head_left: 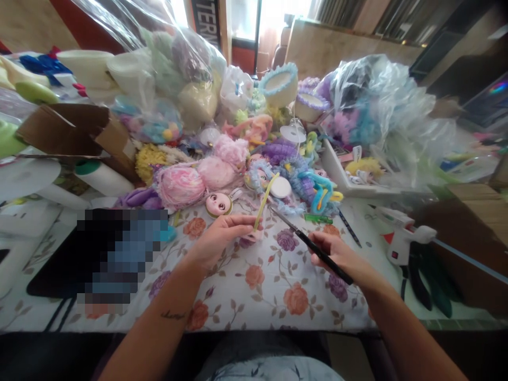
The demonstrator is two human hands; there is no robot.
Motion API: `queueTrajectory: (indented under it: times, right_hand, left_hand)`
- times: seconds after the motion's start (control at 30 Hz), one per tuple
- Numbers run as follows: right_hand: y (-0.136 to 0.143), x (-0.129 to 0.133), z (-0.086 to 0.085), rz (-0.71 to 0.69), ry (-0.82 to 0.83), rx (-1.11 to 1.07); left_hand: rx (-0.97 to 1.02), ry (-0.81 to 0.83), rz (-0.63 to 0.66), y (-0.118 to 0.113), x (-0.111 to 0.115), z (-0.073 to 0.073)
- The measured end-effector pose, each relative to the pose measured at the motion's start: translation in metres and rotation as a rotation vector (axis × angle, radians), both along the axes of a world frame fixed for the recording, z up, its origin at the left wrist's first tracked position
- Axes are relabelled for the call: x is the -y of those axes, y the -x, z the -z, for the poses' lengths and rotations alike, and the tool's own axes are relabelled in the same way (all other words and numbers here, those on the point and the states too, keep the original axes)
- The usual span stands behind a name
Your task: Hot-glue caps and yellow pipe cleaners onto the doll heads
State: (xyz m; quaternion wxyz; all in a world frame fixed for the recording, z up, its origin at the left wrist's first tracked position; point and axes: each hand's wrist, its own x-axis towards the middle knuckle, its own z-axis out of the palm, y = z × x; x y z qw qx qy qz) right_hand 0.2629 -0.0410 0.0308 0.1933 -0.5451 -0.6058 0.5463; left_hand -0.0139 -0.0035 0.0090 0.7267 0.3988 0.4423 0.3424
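Observation:
Near the middle of the table, my left hand (pixel 232 233) is closed in a pinch on the lower end of a yellow pipe cleaner (pixel 265 203). The strip points up and away, bending slightly at its top. My right hand (pixel 335 256) is wrapped round a slim black-handled tool with a narrow metal blade (pixel 317 251). Its tip points at the pipe cleaner, a small gap to the right of it; whether it is a knife or shut scissors I cannot make out. Just beyond my left hand lies a round doll face (pixel 218 203) with large eyes.
Pink yarn (pixel 180 185), a white disc (pixel 280 187) and blue pipe cleaners (pixel 323 190) crowd the table behind my hands. At right are a green cutter (pixel 318 218), a pen (pixel 350 228) and a glue gun (pixel 405 238). A dark tablet (pixel 63 259) lies left.

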Motion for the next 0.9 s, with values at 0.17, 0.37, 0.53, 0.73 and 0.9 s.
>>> queueTrajectory:
  times: [0.17, 0.37, 0.53, 0.73, 0.9]
  right_hand:
    - [0.006, 0.002, -0.006, -0.140, -0.059, 0.105]
    - [0.011, 0.000, -0.008, -0.237, -0.051, 0.101]
    - [0.017, -0.001, -0.014, -0.218, -0.007, 0.090]
    - [0.018, -0.002, -0.014, -0.187, 0.016, 0.096]
    - [0.017, -0.004, -0.012, -0.188, 0.012, 0.113]
  left_hand:
    - [0.024, -0.002, 0.012, 0.000, 0.000, 0.002]
    - [-0.001, -0.006, 0.025, -0.001, 0.000, -0.001]
    - [0.012, -0.004, 0.038, -0.001, 0.001, -0.002]
    - [-0.009, -0.002, 0.033, 0.000, 0.000, -0.001]
    - [-0.040, 0.004, 0.010, 0.001, 0.001, 0.000]
